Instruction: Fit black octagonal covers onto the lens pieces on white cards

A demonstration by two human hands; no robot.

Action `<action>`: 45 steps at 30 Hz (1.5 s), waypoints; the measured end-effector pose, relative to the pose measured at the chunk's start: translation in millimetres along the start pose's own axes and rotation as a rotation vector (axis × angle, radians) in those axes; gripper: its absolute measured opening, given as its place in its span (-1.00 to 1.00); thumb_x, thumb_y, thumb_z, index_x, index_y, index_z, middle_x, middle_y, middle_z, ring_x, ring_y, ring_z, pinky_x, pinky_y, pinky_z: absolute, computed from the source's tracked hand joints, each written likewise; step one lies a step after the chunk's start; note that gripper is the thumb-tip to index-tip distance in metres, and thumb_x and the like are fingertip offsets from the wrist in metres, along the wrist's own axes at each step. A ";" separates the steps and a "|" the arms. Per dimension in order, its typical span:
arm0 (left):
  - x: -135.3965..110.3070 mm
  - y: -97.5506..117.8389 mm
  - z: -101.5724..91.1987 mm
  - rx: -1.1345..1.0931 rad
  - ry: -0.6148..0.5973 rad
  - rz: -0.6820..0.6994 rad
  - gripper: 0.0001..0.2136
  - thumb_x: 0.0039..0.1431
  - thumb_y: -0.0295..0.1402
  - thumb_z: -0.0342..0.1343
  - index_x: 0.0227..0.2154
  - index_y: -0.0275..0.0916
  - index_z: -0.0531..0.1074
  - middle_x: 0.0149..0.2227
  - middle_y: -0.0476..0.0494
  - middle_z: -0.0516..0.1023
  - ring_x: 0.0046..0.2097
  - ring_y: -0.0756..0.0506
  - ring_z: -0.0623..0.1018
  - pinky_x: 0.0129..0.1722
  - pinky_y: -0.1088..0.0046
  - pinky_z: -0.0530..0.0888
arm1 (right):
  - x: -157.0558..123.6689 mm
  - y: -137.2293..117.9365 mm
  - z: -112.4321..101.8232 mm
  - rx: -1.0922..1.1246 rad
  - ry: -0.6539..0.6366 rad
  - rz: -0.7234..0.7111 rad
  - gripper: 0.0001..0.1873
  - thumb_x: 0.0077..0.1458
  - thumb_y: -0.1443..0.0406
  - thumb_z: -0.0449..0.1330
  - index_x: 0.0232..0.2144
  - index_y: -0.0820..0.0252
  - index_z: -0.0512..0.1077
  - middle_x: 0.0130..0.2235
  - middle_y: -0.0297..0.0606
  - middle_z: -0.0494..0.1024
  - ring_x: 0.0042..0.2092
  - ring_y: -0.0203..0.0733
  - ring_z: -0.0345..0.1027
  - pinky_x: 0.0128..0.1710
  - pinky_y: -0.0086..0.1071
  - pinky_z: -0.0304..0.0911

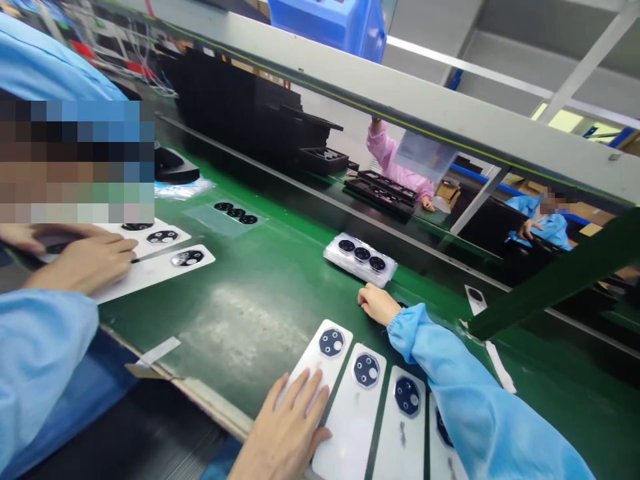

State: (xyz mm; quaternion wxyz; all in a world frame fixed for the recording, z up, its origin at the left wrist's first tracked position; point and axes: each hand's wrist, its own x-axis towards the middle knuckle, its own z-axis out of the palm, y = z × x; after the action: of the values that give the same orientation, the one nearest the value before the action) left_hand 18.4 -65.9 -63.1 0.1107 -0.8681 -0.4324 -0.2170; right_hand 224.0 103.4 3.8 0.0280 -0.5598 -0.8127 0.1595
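Observation:
My left hand (295, 413) lies with its fingers spread on a white phone back cover (326, 360), below the cover's dark camera ring. Beside it lie a second white cover (356, 420), a third cover (400, 437) and another cover (445, 460) partly behind my right sleeve. My right hand (380, 305) is closed, its fingers curled down at the near edge of a stack of clear film sheets (357, 265) that carries three black round pieces (362, 253). What those fingers hold, if anything, is hidden.
On the left, a co-worker's hand (95, 260) rests on similar covers (203, 263). A film strip with black pieces (236, 213) lies on the green bench (240, 287). A dark green post (560, 273) stands right. Beyond, a person in pink (400, 163) is near black trays (383, 190).

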 end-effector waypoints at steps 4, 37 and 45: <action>4.1 -0.9 12.2 -0.066 0.092 -0.078 -0.82 0.21 -0.29 -0.01 -0.29 -0.22 0.46 -0.21 -0.07 0.60 -0.19 -0.14 0.51 -0.07 0.21 0.28 | -2.8 -4.4 -4.4 0.117 0.009 0.062 -0.84 0.18 0.25 0.11 -0.28 0.23 0.40 -0.28 -0.29 0.49 -0.33 -0.30 0.39 -0.31 -0.34 0.34; 62.9 148.6 24.6 -0.271 0.077 0.600 -0.76 0.15 -0.44 -0.08 -0.24 -0.36 0.47 -0.14 -0.22 0.55 -0.09 -0.17 0.47 -0.01 0.25 0.20 | -273.6 38.5 53.9 0.535 0.521 0.399 -0.86 0.17 0.28 0.04 -0.40 0.15 0.37 -0.27 -0.23 0.34 -0.42 -0.29 0.23 -0.43 -0.38 0.21; 68.1 143.0 12.3 -0.252 0.029 0.608 -0.79 0.15 -0.45 -0.07 -0.25 -0.33 0.44 -0.13 -0.21 0.52 -0.08 -0.15 0.46 0.02 0.25 0.20 | -271.8 26.1 64.6 0.257 0.611 0.308 -0.88 0.16 0.41 0.01 -0.34 0.14 0.31 -0.19 -0.17 0.24 -0.21 -0.17 0.30 -0.26 -0.33 0.26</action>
State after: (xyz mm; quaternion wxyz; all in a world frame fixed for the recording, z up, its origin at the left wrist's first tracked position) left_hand 172.3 -99.4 -42.4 0.0681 -0.9611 -0.1217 -0.2384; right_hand 334.0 -152.7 -28.8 0.3152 -0.6892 -0.6464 0.0881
